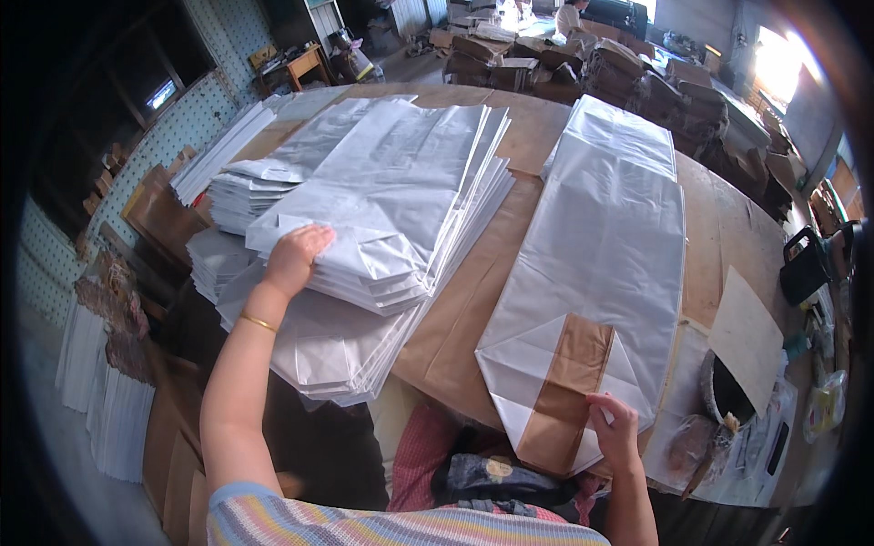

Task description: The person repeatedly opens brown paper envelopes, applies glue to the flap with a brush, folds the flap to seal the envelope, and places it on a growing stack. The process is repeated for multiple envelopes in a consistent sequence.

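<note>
My left hand lies flat, fingers spread, on top of a tall stack of folded white paper bags on the left of the table. My right hand presses on the near end of a long flat white bag that lies lengthwise on the right. That bag's near end is folded into a diamond-shaped bottom with a brown strip running down its middle. My fingers rest at the right edge of this fold. Neither hand grips anything.
Brown paper covers the wooden table. A dark bowl and a loose sheet sit at the right. More white bag stacks lie at the far left, cardboard bundles stand behind, and a person works at the back.
</note>
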A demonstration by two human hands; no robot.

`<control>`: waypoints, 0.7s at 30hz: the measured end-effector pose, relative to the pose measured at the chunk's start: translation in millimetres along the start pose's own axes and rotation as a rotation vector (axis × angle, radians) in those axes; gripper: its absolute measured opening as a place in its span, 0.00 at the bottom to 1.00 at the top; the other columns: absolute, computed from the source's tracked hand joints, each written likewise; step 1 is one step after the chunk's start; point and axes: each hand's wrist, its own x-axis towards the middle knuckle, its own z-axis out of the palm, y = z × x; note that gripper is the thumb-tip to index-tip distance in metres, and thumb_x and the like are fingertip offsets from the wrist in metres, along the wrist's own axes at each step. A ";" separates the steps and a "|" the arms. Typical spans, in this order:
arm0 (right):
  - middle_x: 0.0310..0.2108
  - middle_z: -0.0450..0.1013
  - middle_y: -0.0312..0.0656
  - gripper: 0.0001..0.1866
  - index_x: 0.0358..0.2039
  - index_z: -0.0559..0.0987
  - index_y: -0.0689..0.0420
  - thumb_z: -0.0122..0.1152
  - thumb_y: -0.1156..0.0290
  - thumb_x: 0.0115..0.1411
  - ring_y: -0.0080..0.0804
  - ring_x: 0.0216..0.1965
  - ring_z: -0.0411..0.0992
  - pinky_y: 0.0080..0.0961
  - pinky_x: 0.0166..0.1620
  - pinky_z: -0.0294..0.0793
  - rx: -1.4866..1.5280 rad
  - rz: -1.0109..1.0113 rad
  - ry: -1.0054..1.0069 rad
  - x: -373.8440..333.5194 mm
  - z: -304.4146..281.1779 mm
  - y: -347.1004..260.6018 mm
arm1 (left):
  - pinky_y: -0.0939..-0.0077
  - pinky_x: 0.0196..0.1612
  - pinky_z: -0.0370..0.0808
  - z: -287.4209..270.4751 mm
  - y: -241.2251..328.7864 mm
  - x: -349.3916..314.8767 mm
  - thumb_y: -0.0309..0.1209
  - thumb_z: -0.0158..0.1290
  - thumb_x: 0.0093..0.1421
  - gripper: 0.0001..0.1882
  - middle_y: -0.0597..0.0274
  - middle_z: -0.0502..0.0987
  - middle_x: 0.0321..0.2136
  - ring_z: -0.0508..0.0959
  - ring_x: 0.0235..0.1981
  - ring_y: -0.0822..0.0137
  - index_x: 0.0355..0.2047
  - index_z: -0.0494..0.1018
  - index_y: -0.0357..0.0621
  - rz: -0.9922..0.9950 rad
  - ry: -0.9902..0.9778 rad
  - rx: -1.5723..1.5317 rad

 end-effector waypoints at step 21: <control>0.32 0.73 0.47 0.18 0.33 0.77 0.63 0.71 0.70 0.42 0.42 0.36 0.73 0.33 0.41 0.73 -0.402 0.262 -0.215 85.8 -60.5 48.6 | 0.63 0.44 0.75 109.5 324.2 126.1 0.31 0.68 0.41 0.23 0.47 0.78 0.35 0.78 0.39 0.50 0.37 0.74 0.35 -0.012 -0.547 -0.685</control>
